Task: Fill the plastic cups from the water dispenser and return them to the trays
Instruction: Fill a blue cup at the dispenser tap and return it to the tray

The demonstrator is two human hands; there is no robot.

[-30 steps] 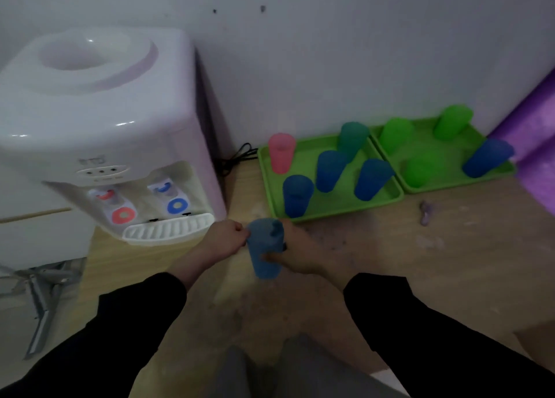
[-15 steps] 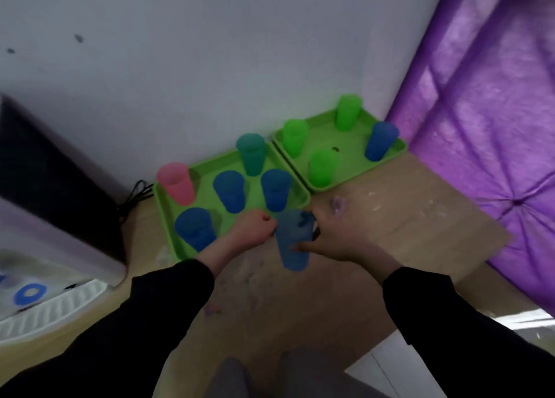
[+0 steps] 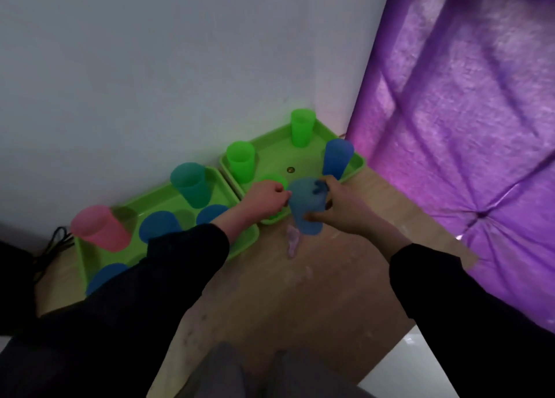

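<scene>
A blue plastic cup (image 3: 306,207) hangs over the front edge of the right green tray (image 3: 277,138). My right hand (image 3: 339,207) grips it, thumb low on the wall and fingers over the rim. My left hand (image 3: 265,198) touches its left side with curled fingers. That tray holds two upright green cups (image 3: 241,161), a third green cup mostly hidden behind my left hand, and a blue cup (image 3: 337,158). The left green tray (image 3: 241,243) carries a pink cup (image 3: 100,228), a teal cup (image 3: 192,184) and several blue cups (image 3: 157,225), partly covered by my left sleeve.
Both trays sit on a wooden tabletop (image 3: 270,292) against a white wall. A purple padded surface (image 3: 465,127) rises at the right. A black cable (image 3: 57,241) lies at the left. A pale purple smear (image 3: 292,243) marks the wood below the cup. The dispenser is out of view.
Both hands have carried the blue cup rightward from the dispenser, past the left tray, to the front edge of the right tray. The view has swung right and the dispenser has left the frame.
</scene>
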